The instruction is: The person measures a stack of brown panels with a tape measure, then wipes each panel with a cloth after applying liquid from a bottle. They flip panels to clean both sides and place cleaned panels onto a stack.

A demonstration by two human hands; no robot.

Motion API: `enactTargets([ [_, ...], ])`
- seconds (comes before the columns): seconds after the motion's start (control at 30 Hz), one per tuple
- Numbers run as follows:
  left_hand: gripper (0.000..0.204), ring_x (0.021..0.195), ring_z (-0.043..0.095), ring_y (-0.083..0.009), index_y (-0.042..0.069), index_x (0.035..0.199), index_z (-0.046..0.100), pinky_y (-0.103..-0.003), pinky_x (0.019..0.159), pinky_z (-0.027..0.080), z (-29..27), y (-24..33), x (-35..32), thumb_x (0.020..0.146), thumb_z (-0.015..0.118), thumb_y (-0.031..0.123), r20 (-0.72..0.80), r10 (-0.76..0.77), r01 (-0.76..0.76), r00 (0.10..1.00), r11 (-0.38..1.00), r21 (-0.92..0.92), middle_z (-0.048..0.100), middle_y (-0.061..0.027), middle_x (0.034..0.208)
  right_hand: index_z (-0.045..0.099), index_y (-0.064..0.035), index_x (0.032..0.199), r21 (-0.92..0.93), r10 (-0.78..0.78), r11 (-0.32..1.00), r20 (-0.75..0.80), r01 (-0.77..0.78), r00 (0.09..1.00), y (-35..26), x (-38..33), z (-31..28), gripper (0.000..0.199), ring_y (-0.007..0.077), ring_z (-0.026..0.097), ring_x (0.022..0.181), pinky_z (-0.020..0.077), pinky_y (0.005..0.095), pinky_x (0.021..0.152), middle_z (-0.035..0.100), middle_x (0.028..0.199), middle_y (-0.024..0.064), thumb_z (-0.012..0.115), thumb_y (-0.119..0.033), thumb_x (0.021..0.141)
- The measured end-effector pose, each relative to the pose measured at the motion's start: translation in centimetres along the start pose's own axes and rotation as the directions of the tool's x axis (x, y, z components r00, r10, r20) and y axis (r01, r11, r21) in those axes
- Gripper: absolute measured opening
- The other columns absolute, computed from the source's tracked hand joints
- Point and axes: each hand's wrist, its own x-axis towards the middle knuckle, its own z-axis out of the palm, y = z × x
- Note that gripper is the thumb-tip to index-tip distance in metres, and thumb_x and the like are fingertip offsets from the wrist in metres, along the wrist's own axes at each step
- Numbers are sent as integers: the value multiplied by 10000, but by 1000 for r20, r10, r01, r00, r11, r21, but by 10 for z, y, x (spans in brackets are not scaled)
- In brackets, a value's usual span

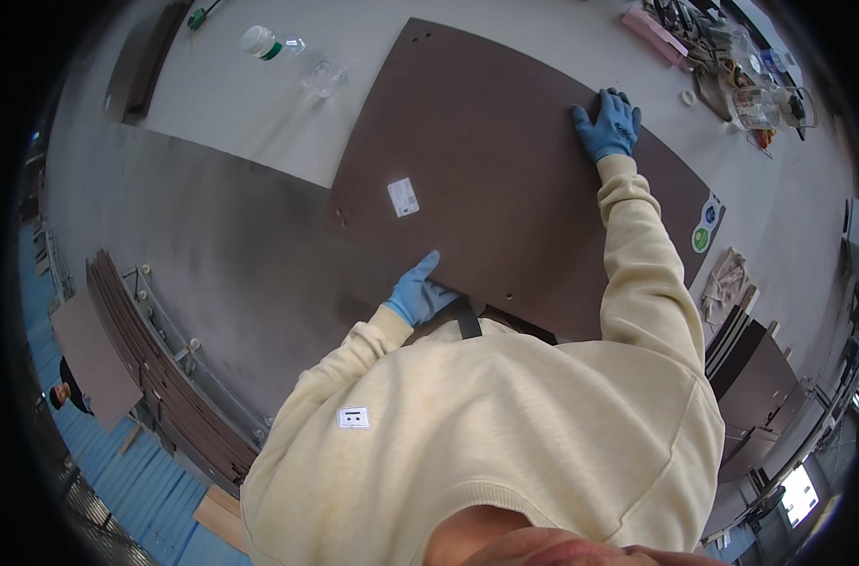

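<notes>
A large brown panel (pixel 486 160) lies on the table in front of me, with a white label (pixel 403 197) and small drilled holes in its face. Round green and blue stickers (pixel 706 223) sit at its right corner. My left hand (pixel 417 292), in a blue glove, is at the near left edge; its thumb lies on top and its fingers curl at the rim, partly hidden. On the far right edge rests my right hand (pixel 609 127), also gloved, palm down with thumb apart and fingers stretched to the rim.
A clear plastic bottle (pixel 296 58) lies beyond the panel's left side, near a green-handled tool (pixel 198 17). Far right hold a pink box (pixel 655 36), a plastic jug (pixel 767 108) and clutter. Stacked brown panels (pixel 156 368) stand at left, with another person (pixel 66 389) behind.
</notes>
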Motion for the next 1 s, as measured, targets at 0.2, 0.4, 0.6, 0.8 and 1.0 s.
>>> enactTargets([
  [0.2,683,1452,436,-337,69,1518,445,-563,1233,336,-52,-4,-28,958,755,307,112,-68,70,991,998,-11,479,-134,1549,609,-42,1345,150,-356,908,-220,392,908,-56,-98,-49,674,362,415,1486,258,580,1237,498,1560,166,725,-477,844],
  [0.4,629,1447,441,-339,63,1511,449,-550,1230,355,-44,0,-26,983,718,275,122,-133,135,983,991,-5,489,-154,1533,639,-41,1268,408,-501,791,4,456,865,-83,-239,-128,649,408,421,1473,313,602,1205,479,1560,226,789,-400,749],
  [0.6,622,1420,482,-355,24,1532,379,-541,1212,408,13,13,-96,1034,615,310,244,-35,-3,969,988,153,470,-203,1531,634,-62,1246,385,-462,829,62,406,885,-106,-306,-197,678,440,466,1425,370,614,1150,477,1555,242,815,-425,703],
  [0.8,576,1164,699,-334,21,1491,444,-450,1007,612,85,57,-167,1055,593,366,304,67,-201,950,877,436,620,-218,1366,618,-57,1272,192,-484,868,130,457,865,-115,-290,-284,749,409,557,1330,435,572,1105,554,1469,241,878,-378,648],
  [1.0,507,861,784,-257,-9,1292,632,-319,637,670,159,76,-204,1045,607,434,477,260,-522,839,631,574,756,-183,1080,650,-13,1182,-100,-260,965,-220,244,940,-81,-263,-342,693,297,717,1032,523,450,1040,744,1110,132,918,-274,598],
])
